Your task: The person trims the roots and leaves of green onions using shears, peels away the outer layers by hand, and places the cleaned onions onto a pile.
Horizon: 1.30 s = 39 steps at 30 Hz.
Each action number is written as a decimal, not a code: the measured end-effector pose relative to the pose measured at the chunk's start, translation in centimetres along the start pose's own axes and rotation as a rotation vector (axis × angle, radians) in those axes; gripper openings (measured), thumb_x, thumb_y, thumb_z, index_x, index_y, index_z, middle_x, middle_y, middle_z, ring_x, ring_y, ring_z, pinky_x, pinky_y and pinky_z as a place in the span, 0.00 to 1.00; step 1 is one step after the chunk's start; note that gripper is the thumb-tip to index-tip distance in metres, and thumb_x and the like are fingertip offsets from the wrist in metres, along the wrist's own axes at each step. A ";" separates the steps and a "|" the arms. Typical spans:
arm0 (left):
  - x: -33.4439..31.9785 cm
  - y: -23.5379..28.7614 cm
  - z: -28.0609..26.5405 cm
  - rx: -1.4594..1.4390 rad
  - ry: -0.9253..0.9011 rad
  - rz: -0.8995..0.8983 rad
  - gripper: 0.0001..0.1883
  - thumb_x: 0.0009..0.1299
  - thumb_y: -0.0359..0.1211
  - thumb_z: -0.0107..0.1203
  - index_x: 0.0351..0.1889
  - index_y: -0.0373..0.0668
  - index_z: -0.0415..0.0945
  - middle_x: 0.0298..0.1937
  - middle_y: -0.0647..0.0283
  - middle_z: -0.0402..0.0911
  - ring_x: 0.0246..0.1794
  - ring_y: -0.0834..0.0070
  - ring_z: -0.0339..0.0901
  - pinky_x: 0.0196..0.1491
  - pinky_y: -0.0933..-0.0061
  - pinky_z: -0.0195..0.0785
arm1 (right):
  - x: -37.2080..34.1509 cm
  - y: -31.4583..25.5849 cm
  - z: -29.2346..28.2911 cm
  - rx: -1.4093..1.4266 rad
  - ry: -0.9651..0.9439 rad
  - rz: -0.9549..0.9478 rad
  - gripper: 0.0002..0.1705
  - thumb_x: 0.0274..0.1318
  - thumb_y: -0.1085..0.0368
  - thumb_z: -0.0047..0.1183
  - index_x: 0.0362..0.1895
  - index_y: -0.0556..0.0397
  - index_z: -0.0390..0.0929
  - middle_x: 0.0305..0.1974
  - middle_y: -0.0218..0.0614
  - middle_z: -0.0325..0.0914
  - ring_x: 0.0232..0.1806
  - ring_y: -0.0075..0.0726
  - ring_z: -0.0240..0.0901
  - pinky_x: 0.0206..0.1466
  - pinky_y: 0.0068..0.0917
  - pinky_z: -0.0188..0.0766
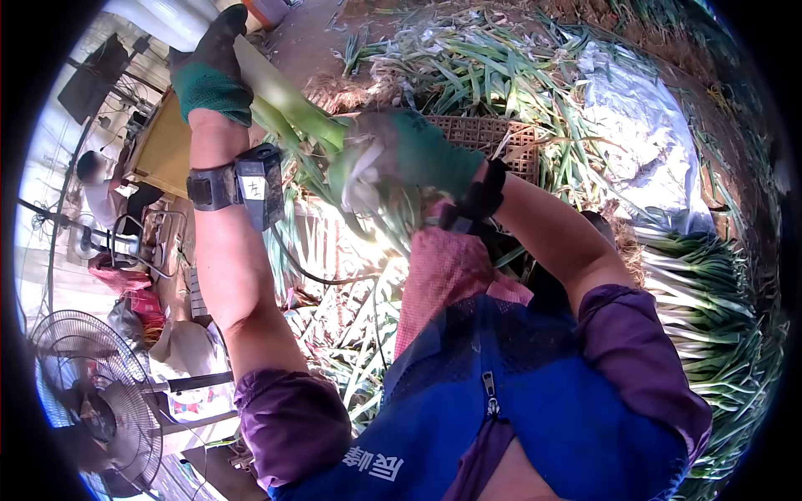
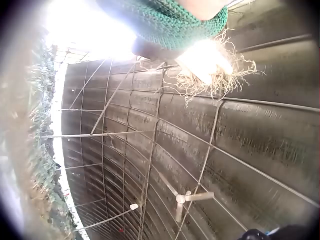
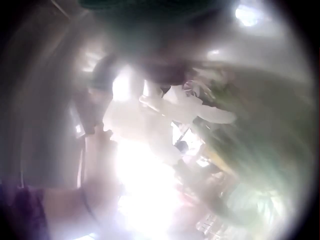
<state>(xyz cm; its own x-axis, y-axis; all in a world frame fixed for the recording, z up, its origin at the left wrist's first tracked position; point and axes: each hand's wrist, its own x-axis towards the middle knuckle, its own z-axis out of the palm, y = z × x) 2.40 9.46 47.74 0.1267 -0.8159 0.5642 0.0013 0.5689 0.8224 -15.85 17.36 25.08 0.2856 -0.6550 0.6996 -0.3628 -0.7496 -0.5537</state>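
Note:
My left hand (image 1: pixel 213 71), in a green and dark glove, grips a thick bunch of green onions (image 1: pixel 292 108) around its pale stalks. In the left wrist view, bright stalk ends with stringy roots (image 2: pixel 220 75) stick out beside the green glove cuff (image 2: pixel 170 25). Motion blurs my right hand (image 1: pixel 418 150), also gloved, at the leafy end of the bunch. It grips loose pale outer leaves (image 1: pixel 363 179), which hang below its fingers. White strips of peel (image 3: pixel 175 107) show blurred under the dark glove in the right wrist view.
A woven basket (image 1: pixel 493 138) stands beyond my right hand, near a heap of green onion leaves (image 1: pixel 476 71). Stacked green onions (image 1: pixel 693 309) lie at the right beside plastic sheeting (image 1: pixel 643 125). A standing fan (image 1: pixel 96 401) is at the left; a person (image 1: pixel 104 188) sits farther back.

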 end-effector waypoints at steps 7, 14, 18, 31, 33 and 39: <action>-1.5 -1.3 -1.3 0.076 0.088 0.097 0.23 0.57 0.34 0.71 0.46 0.29 0.80 0.41 0.55 0.84 0.39 0.68 0.82 0.42 0.68 0.76 | -4.8 -0.6 -9.1 -0.423 -0.111 -0.074 0.25 0.49 0.61 0.59 0.54 0.47 0.77 0.45 0.43 0.81 0.45 0.50 0.79 0.49 0.40 0.75; 1.5 -1.9 -2.5 0.249 0.245 0.058 0.27 0.53 0.37 0.73 0.46 0.28 0.79 0.39 0.54 0.83 0.35 0.66 0.81 0.40 0.65 0.75 | -12.0 5.2 -19.6 -0.943 0.222 0.663 0.27 0.55 0.61 0.55 0.60 0.49 0.69 0.42 0.52 0.82 0.42 0.57 0.80 0.46 0.49 0.75; 2.7 -3.4 -0.5 0.257 -0.016 0.019 0.27 0.52 0.37 0.73 0.48 0.33 0.80 0.38 0.57 0.83 0.34 0.67 0.81 0.38 0.64 0.74 | -5.7 -4.0 -11.1 -0.542 -0.091 -0.017 0.40 0.52 0.62 0.57 0.70 0.53 0.61 0.34 0.43 0.84 0.33 0.45 0.82 0.35 0.38 0.78; -0.7 -2.9 5.1 0.152 -0.184 -0.175 0.20 0.55 0.36 0.73 0.43 0.39 0.82 0.35 0.62 0.82 0.31 0.70 0.79 0.36 0.66 0.72 | -4.7 4.3 8.0 -0.303 -0.366 0.419 0.18 0.48 0.66 0.56 0.46 0.52 0.82 0.40 0.49 0.83 0.46 0.54 0.81 0.53 0.44 0.74; 0.2 -2.1 3.9 0.083 -0.204 -0.111 0.16 0.60 0.39 0.69 0.42 0.41 0.83 0.33 0.63 0.81 0.31 0.70 0.79 0.36 0.68 0.72 | -8.6 2.3 6.8 -0.394 -0.710 0.338 0.16 0.47 0.64 0.58 0.43 0.48 0.84 0.40 0.48 0.83 0.45 0.54 0.81 0.52 0.46 0.74; -0.5 -0.7 3.0 -0.104 -0.278 -0.091 0.15 0.67 0.36 0.62 0.47 0.38 0.82 0.36 0.62 0.83 0.36 0.72 0.80 0.41 0.72 0.75 | -9.7 -3.8 2.2 -0.301 -0.520 0.260 0.28 0.49 0.54 0.59 0.57 0.41 0.78 0.33 0.49 0.82 0.39 0.52 0.82 0.45 0.44 0.77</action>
<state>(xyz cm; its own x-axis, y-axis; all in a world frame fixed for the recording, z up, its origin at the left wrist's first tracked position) -0.65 9.18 47.10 -0.1552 -0.8529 0.4984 0.1039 0.4877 0.8668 -15.30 26.34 19.33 0.5195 -0.8287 0.2085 -0.6888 -0.5505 -0.4717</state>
